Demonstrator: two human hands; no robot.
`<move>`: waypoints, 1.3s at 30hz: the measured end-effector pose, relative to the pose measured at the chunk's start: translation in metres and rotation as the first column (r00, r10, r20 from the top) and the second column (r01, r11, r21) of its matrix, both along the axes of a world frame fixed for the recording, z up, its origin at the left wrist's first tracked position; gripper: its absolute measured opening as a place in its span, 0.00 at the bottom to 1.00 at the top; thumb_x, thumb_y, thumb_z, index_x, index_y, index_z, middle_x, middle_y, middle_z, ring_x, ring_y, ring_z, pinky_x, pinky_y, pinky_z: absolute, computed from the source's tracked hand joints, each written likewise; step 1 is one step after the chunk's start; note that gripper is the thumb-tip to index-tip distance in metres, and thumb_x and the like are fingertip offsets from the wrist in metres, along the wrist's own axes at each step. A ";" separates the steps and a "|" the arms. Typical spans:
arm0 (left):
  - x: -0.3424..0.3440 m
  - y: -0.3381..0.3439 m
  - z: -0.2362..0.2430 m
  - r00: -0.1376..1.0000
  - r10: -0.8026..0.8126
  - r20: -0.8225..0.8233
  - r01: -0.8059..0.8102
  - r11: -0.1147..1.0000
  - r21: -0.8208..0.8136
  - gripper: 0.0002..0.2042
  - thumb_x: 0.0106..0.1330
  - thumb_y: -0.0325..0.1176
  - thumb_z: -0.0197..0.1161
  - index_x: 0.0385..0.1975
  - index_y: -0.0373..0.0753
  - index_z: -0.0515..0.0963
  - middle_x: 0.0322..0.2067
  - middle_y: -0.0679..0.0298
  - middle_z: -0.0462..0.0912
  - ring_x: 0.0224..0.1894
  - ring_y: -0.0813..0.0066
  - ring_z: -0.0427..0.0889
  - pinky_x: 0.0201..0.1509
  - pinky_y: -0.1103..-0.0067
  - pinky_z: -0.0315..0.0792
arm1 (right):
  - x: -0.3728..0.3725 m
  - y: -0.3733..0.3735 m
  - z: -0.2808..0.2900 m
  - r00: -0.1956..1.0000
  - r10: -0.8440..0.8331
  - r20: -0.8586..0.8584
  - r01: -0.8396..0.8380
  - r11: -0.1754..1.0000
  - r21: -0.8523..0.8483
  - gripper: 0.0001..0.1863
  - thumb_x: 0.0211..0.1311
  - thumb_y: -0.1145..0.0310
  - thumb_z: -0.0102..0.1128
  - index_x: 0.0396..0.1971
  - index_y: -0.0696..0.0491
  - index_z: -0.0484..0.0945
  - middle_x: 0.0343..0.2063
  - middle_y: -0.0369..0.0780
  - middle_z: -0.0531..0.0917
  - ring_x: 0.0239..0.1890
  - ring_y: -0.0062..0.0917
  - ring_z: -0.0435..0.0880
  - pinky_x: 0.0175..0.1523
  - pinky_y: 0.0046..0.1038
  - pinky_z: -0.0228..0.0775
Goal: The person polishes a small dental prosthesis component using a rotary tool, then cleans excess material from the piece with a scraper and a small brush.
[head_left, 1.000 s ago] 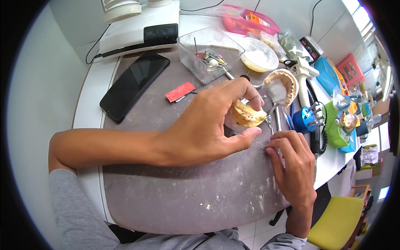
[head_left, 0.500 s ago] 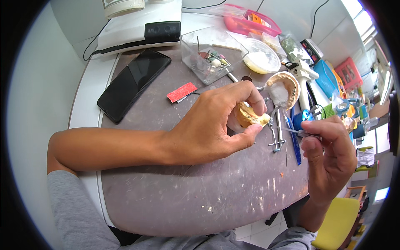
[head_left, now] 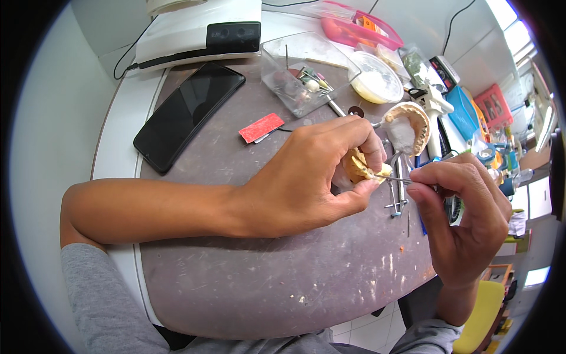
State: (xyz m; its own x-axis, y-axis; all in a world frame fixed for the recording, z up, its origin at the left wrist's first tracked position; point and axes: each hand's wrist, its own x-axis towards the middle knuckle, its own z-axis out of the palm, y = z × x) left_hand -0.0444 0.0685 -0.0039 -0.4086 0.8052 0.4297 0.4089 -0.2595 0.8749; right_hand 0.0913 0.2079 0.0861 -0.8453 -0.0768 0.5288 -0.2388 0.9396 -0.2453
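Observation:
In my left hand (head_left: pixel 306 177) is a yellow dental cast (head_left: pixel 357 167), gripped between thumb and curled fingers; part of it is hidden behind them. A thin metal instrument (head_left: pixel 394 178) is pinched by the thumb and fingertips of my right hand (head_left: pixel 466 218). Its tip meets the cast's right-hand edge close to my left thumb, though the exact contact is too small to tell. Just beyond, a pale dental cast with a row of teeth (head_left: pixel 421 127) lies on the bench, with metal articulator rods (head_left: pixel 397 206) beside it.
A black phone (head_left: pixel 188 118) and a red block (head_left: pixel 261 128) lie at left. Behind are a clear box of burs (head_left: pixel 277 88), a round plastic tub (head_left: pixel 377 79), a pink basket (head_left: pixel 389 42) and a white device (head_left: pixel 183 35). A blue tray (head_left: pixel 460 112) stands at far right.
My right hand has moved left, bringing the instrument's tip to the yellow cast. My left hand keeps its hold on the cast. The whole view has shifted slightly.

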 end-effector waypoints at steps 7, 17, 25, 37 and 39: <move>-0.002 0.000 0.000 0.999 -0.004 -0.046 0.005 1.000 0.027 0.10 0.57 0.20 0.64 0.35 0.37 0.72 0.42 0.61 0.77 0.42 0.78 0.79 0.39 0.84 0.74 | -0.011 -0.003 0.010 0.997 0.065 0.036 -0.071 0.973 0.220 0.08 0.47 0.81 0.71 0.29 0.58 0.82 0.24 0.40 0.81 0.23 0.22 0.79 0.25 0.20 0.67; -0.001 0.002 -0.005 0.995 0.029 -0.098 -0.020 0.995 0.093 0.09 0.56 0.22 0.64 0.35 0.36 0.72 0.38 0.61 0.78 0.39 0.74 0.78 0.39 0.80 0.74 | -0.010 -0.016 0.018 0.994 -0.023 0.104 -0.019 0.922 0.386 0.09 0.48 0.74 0.73 0.27 0.58 0.81 0.21 0.39 0.80 0.23 0.25 0.80 0.25 0.25 0.68; 0.000 0.004 -0.006 0.987 0.095 -0.129 -0.063 0.970 0.234 0.11 0.56 0.26 0.66 0.33 0.33 0.71 0.29 0.55 0.76 0.32 0.61 0.80 0.34 0.70 0.74 | -0.011 -0.019 0.020 0.990 -0.051 0.134 -0.012 0.903 0.430 0.10 0.50 0.70 0.73 0.25 0.57 0.79 0.19 0.40 0.79 0.20 0.26 0.78 0.25 0.26 0.67; -0.001 0.005 -0.008 0.984 0.122 -0.129 -0.083 0.958 0.275 0.09 0.56 0.25 0.67 0.31 0.33 0.72 0.31 0.55 0.77 0.33 0.60 0.81 0.33 0.71 0.75 | -0.014 -0.017 0.020 0.979 -0.003 0.203 -0.090 0.890 0.448 0.08 0.48 0.76 0.71 0.29 0.58 0.81 0.22 0.41 0.80 0.24 0.30 0.81 0.27 0.27 0.69; -0.001 0.006 -0.008 0.983 0.124 -0.132 -0.082 0.955 0.286 0.09 0.56 0.25 0.67 0.31 0.33 0.72 0.31 0.55 0.77 0.32 0.61 0.81 0.33 0.71 0.75 | -0.014 -0.016 0.020 0.979 0.007 0.204 -0.100 0.889 0.446 0.08 0.48 0.77 0.71 0.29 0.58 0.81 0.22 0.41 0.80 0.24 0.30 0.82 0.27 0.27 0.70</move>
State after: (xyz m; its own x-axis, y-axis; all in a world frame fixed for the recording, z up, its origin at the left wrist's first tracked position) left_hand -0.0455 0.0745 -0.0120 -0.3983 0.6016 0.6924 0.5650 -0.4337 0.7019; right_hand 0.0774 0.1920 0.1064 -0.9142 -0.3160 0.2536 -0.2835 0.9461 0.1567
